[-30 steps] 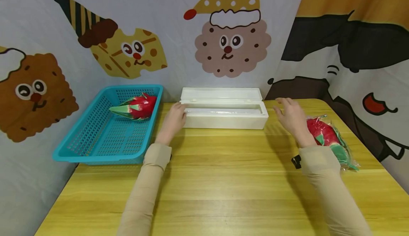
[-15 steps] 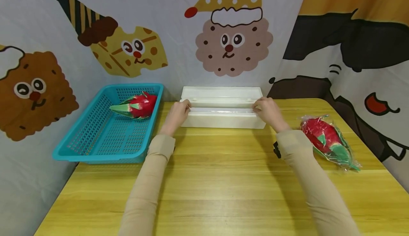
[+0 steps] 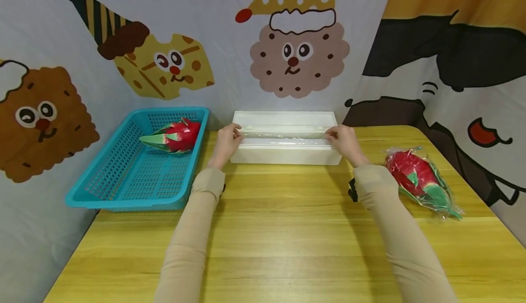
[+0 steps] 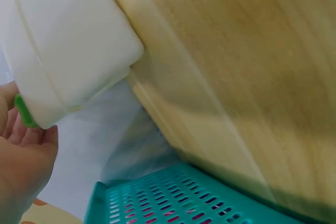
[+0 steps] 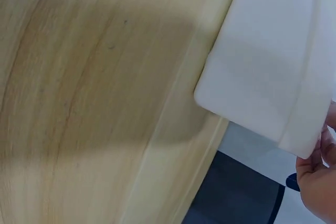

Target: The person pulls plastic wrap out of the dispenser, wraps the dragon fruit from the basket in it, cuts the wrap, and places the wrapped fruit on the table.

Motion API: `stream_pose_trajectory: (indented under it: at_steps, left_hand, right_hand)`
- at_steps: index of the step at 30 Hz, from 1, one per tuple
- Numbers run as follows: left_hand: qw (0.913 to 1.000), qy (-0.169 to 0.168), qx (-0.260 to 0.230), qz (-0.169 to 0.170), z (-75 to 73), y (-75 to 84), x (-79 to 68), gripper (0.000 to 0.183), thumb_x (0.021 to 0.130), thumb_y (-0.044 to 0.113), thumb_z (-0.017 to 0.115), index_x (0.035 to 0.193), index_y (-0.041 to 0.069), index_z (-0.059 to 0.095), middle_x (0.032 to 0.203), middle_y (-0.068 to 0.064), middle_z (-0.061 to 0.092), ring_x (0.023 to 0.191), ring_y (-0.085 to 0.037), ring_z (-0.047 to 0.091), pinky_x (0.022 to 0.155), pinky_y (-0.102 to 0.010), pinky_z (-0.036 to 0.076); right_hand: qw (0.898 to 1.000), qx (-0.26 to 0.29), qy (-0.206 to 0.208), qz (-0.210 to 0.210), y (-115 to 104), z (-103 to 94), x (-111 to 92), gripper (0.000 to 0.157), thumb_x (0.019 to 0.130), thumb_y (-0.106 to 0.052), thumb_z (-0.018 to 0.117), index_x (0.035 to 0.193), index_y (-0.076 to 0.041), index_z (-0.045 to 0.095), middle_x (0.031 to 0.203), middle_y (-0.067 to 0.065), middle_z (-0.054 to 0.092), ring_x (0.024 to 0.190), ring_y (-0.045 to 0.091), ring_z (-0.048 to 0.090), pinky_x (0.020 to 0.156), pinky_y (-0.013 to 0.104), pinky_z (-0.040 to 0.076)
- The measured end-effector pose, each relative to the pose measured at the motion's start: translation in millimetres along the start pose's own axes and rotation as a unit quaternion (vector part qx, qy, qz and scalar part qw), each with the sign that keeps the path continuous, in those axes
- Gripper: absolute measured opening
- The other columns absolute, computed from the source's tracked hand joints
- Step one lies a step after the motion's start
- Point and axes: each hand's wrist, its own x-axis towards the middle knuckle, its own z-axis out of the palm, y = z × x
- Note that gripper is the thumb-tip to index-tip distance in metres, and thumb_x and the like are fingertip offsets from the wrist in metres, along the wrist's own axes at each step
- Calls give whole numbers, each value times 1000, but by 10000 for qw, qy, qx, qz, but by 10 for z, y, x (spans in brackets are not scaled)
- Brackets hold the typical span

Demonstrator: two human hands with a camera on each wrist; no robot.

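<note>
A long white cling film dispenser (image 3: 285, 156) stands at the back of the table, its lid (image 3: 283, 118) tipped up against the wall. Clear cling film (image 3: 283, 137) stretches crinkled across its opening. My left hand (image 3: 227, 145) pinches the film at the left end, and my right hand (image 3: 346, 144) pinches it at the right end. In the left wrist view a small green piece (image 4: 24, 111) shows by the left fingers at the box's end. The right fingertips (image 5: 306, 166) are partly hidden behind the box in the right wrist view.
On the left stands a blue perforated basket (image 3: 135, 193) with a red and green dragon fruit (image 3: 177, 136) in it. A second dragon fruit (image 3: 417, 175), wrapped in clear film, lies on the wooden table (image 3: 287, 248) at the right. A patterned cloth (image 3: 230, 65) hangs close behind.
My right hand has come in leftward from beside the dispenser to its right end. Both hands have taken hold of the film, which now shows crinkled and slightly raised between them.
</note>
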Motion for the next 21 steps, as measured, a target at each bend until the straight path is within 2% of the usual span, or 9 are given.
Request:
stream_pose_trajectory:
  at_steps: [3,10,14,21]
  left_hand:
    - [9999,120,-78,42,5,-20,-10,18,88,4,65,101,-8,70,96,-23,64,87,-33,65,77,-39,57]
    - [9995,38,-268,-171,13,-49,-28,18,92,7,60,98,-6,71,95,-22,66,87,-33,64,76,-40,55]
    - [9992,71,-284,-280,14,-49,-39,19,92,9,60,98,-5,71,96,-22,67,88,-33,65,77,-40,56]
    - [9993,233,-241,-173,-17,-37,-50,17,91,9,62,94,-4,73,93,-21,69,84,-32,67,76,-41,55]
  right_hand:
    - [9998,77,115,116,-3,22,-2,18,91,-4,60,99,8,70,97,27,64,87,36,57,78,45,47]
    - [9966,570,262,530,-30,29,-11,21,94,-11,58,99,5,71,102,25,63,87,33,56,74,38,45]
    - [9963,585,281,563,-13,35,6,21,94,-14,58,99,2,71,101,22,67,84,31,59,71,35,46]
    - [9956,685,378,511,0,51,28,20,94,-14,60,99,1,71,94,22,70,73,24,54,64,29,42]
